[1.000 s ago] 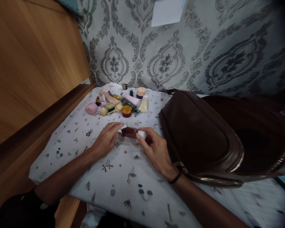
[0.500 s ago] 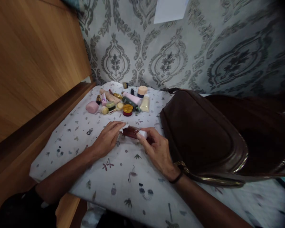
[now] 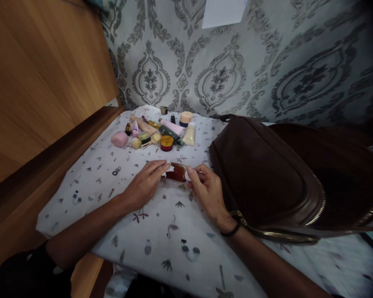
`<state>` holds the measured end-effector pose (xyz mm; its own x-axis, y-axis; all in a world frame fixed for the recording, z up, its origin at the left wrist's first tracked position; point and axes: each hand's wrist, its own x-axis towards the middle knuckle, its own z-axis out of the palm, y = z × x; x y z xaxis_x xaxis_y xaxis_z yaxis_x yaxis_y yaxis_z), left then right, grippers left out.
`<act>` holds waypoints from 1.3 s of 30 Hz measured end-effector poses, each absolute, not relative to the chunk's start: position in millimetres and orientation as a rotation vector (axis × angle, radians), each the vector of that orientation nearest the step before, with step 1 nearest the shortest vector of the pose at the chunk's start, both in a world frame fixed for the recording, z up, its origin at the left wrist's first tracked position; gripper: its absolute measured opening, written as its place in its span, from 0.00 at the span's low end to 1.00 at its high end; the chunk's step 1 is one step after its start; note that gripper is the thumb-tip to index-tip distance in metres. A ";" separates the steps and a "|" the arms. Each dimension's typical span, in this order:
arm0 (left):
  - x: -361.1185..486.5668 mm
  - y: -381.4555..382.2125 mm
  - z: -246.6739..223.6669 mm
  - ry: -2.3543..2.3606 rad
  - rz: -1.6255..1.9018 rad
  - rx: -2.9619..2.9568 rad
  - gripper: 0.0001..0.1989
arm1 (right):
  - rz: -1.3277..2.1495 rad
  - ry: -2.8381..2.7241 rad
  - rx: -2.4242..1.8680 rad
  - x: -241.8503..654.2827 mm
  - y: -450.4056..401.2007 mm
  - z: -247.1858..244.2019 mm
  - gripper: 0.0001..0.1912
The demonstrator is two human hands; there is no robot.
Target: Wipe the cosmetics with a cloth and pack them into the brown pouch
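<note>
Between my hands is a small clear bottle (image 3: 178, 172) of reddish-brown liquid, lying on its side just above the cloth. My right hand (image 3: 207, 188), with a dark band at the wrist, grips it by the white cap end. A crumpled white tissue (image 3: 170, 169) is pinched in the fingers of my left hand (image 3: 146, 182) and pressed against the bottle's other end. The left fingers partly hide the tissue and that end of the bottle.
Beyond my hands lies a cluster of cosmetics: a red jar with a gold lid (image 3: 167, 142), a cream tube (image 3: 190, 134), a dark green bottle (image 3: 170, 134) and a pink rounded item (image 3: 119, 139). A brown leather bag (image 3: 261, 165) stands at the right. Wooden furniture (image 3: 46, 78) borders the left.
The bottle has shifted slightly right and turned, so more of its reddish-brown side shows. My left hand has moved a little right with the tissue; my right fingers have shifted around the cap.
</note>
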<state>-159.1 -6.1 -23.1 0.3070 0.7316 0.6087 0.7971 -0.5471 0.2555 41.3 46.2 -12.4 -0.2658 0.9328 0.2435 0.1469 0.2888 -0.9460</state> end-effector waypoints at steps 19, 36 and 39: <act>-160.6 -8.1 -18.1 -1.267 -1.261 -2.622 0.22 | 1.276 -1.445 -0.934 43.1 46.0 -2.2 0.21; -153.8 -15.0 -6.6 -1.470 -1.464 -2.505 0.15 | 0.992 -1.877 -0.779 39.5 47.8 -18.6 0.26; -149.5 -20.4 0.5 -1.298 -1.322 -2.465 0.17 | 1.094 -1.851 -0.721 38.4 46.2 -18.0 0.27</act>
<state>-149.5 -20.4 0.5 0.2787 0.6477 0.7090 0.6974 -0.6441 0.3143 38.4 46.2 -18.0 -0.4763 0.7959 0.3737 0.0563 0.4518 -0.8904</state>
